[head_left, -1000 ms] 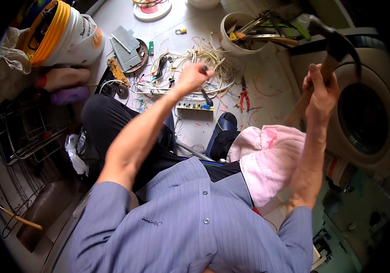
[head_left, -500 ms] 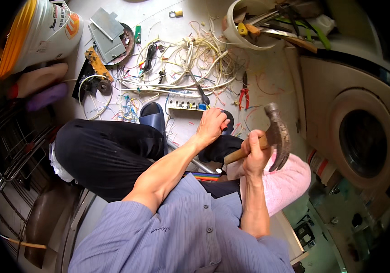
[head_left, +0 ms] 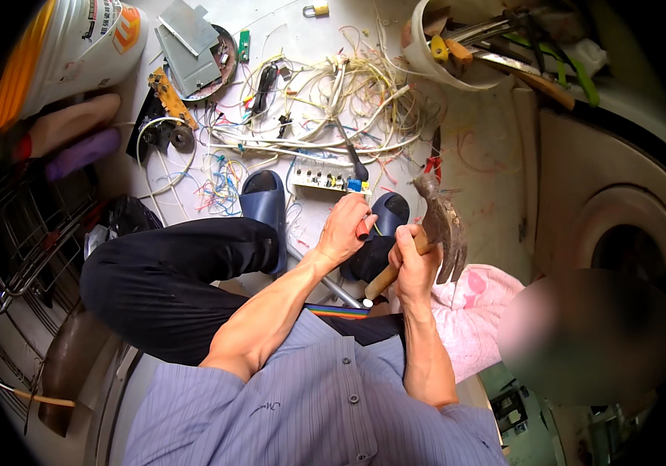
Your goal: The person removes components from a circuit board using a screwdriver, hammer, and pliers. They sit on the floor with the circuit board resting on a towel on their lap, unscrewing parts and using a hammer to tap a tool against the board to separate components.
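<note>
My right hand (head_left: 417, 262) is closed round the wooden handle of a claw hammer (head_left: 445, 224), its rusty head raised above the grip. My left hand (head_left: 339, 227) is closed on a red-handled tool (head_left: 362, 230); its working end is hidden by the fingers, so I cannot tell its kind. Just beyond that hand lies an opened white power strip (head_left: 319, 180), with small parts and a blue block showing inside. A black tool handle (head_left: 358, 166) rests by the strip's right end. My feet, in blue slippers (head_left: 263, 210), flank the strip.
Tangled white cables (head_left: 372, 101) spread beyond the strip, with red-handled pliers (head_left: 434, 165) to their right. A bucket of tools (head_left: 445, 74) stands far right, a white bucket (head_left: 88, 58) far left. A washing machine (head_left: 574, 179) stands at right. A wire rack (head_left: 26, 241) stands left.
The hammer in my right hand has come lower and left, nearer my left hand. My left hand has drawn back slightly from the strip. A blurred round shape now covers part of the right side.
</note>
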The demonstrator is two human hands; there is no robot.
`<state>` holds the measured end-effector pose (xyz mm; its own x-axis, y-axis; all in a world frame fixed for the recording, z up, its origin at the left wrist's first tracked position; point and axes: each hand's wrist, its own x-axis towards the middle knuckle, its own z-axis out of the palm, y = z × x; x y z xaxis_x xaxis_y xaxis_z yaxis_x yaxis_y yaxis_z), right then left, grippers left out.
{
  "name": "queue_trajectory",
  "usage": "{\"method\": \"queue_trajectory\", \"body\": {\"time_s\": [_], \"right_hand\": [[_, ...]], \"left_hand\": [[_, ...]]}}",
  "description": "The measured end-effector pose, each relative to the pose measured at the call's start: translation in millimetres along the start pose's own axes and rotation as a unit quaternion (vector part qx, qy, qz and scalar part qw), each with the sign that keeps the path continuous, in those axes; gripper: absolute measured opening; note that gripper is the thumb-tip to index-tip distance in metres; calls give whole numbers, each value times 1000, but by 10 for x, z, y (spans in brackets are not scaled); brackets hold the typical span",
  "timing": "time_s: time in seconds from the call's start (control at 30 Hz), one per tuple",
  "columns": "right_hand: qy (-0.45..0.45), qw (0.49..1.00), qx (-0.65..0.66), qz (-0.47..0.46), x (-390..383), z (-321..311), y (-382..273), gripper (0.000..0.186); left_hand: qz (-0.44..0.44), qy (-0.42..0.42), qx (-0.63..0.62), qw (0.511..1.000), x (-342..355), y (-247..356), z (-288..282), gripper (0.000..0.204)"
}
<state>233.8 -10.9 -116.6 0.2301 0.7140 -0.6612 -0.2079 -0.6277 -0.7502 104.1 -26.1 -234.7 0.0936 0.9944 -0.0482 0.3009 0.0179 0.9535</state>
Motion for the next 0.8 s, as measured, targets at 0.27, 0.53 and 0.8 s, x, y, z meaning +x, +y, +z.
{"method": "queue_trajectory", "body": {"time_s": [0.27,0.53,0.8], "right_hand": [[-11,997,-77,-2,-29,79,19,18],[-10,995,-101,21,-3,95,90,21],[-16,991,-134,24,12,146,132,22]], "left_hand": [[5,-4,-7,1000,-32,-146,-12,25],[-3,-2,-1,1000,-2,-291,-11,25],[-40,2,-14,999,-50,-415,16,27]]}}
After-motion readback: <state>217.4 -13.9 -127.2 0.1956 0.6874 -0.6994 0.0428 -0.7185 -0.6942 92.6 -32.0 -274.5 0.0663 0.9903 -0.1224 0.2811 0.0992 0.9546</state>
